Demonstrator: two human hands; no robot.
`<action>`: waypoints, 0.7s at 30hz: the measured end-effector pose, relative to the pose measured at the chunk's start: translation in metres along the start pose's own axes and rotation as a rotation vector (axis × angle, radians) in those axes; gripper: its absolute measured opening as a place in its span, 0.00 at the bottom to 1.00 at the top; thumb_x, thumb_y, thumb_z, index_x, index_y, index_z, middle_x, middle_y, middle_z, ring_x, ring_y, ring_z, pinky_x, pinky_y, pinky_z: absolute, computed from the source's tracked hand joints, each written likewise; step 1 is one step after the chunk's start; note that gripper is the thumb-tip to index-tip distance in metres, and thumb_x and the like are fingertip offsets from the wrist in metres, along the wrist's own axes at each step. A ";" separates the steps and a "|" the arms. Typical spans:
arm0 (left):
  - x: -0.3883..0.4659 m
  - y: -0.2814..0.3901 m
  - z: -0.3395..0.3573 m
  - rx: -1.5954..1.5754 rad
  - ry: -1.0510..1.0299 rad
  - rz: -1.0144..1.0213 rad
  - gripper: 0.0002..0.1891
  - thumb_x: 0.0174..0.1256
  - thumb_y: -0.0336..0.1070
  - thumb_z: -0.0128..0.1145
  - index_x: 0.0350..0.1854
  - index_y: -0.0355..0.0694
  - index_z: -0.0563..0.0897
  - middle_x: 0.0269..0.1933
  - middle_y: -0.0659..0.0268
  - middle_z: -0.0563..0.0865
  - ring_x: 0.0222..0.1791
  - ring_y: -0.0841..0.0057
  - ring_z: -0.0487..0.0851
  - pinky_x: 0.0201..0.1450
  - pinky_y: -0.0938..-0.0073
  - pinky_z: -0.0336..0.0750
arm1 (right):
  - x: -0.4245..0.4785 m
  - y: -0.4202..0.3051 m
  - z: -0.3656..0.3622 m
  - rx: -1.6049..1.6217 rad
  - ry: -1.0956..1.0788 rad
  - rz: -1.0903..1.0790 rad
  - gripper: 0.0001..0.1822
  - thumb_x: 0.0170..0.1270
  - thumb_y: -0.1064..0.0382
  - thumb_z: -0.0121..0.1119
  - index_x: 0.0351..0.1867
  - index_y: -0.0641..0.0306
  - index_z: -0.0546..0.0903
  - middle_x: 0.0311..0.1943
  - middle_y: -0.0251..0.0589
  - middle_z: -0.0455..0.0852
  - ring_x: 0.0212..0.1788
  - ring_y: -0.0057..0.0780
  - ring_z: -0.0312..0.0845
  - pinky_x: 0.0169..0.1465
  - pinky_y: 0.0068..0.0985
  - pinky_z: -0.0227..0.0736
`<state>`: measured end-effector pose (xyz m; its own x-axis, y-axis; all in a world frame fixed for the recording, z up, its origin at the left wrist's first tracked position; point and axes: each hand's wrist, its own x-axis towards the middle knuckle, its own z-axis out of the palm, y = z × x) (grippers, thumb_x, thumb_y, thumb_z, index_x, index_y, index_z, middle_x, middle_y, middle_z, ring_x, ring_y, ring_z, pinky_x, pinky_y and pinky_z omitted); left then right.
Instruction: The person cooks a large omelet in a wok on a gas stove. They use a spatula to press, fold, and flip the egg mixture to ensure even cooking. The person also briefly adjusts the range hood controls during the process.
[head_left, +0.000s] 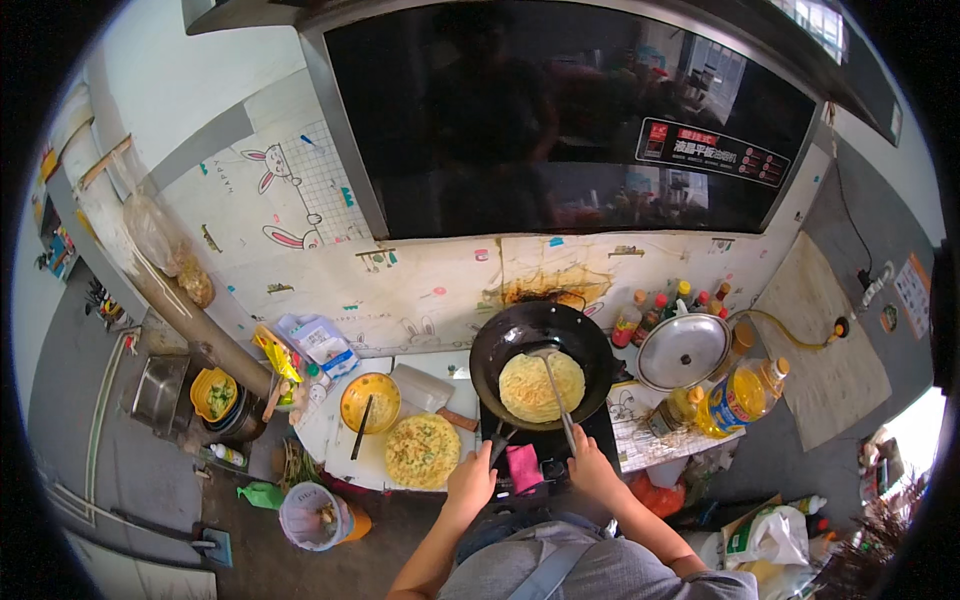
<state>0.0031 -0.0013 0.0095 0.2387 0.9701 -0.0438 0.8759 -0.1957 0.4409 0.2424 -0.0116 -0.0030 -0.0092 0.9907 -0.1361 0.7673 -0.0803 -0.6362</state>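
Note:
My left hand (472, 480) grips the handle of a black wok (491, 349), which sits tilted over the stove (600, 450). In the wok lies a round, pale golden pancake (529, 390). My right hand (594, 465) is closed around the handle of a metal spatula (559, 386); the spatula's blade is at the pancake's far edge, partly hidden. A pink cloth (524, 469) lies on the stove front between my hands. Left of the wok, a browned pancake with green bits (422, 450) rests at the counter's front edge, beside a cleaver (427, 390).
A yellow bowl (371, 403) with a dark utensil stands left on the counter (330, 450). To the right are a metal lid (683, 351), sauce bottles (627, 320) and an oil bottle (739, 397). A lined bin (315, 516) stands on the floor at lower left.

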 end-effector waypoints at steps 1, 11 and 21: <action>0.002 -0.002 0.005 0.003 0.012 0.009 0.30 0.56 0.37 0.59 0.62 0.40 0.65 0.38 0.50 0.80 0.34 0.52 0.81 0.35 0.57 0.76 | 0.007 0.009 0.007 0.005 0.026 -0.011 0.37 0.56 0.68 0.54 0.67 0.69 0.51 0.47 0.66 0.72 0.46 0.64 0.72 0.51 0.45 0.69; 0.002 -0.004 0.010 0.025 0.051 0.016 0.28 0.57 0.38 0.58 0.62 0.41 0.67 0.34 0.51 0.81 0.28 0.53 0.82 0.30 0.57 0.76 | -0.018 0.006 -0.044 0.211 0.149 -0.015 0.29 0.61 0.70 0.52 0.65 0.68 0.61 0.54 0.62 0.74 0.58 0.54 0.69 0.59 0.32 0.64; 0.007 -0.002 0.004 0.033 -0.018 -0.008 0.30 0.57 0.38 0.58 0.63 0.40 0.67 0.28 0.51 0.81 0.27 0.54 0.82 0.30 0.58 0.76 | -0.068 0.007 -0.092 0.086 0.030 0.035 0.25 0.58 0.70 0.53 0.59 0.71 0.67 0.45 0.66 0.78 0.52 0.59 0.72 0.54 0.38 0.68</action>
<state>0.0046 0.0050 0.0050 0.2386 0.9690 -0.0634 0.8911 -0.1926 0.4110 0.3074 -0.0692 0.0714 0.0369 0.9899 -0.1371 0.7089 -0.1226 -0.6946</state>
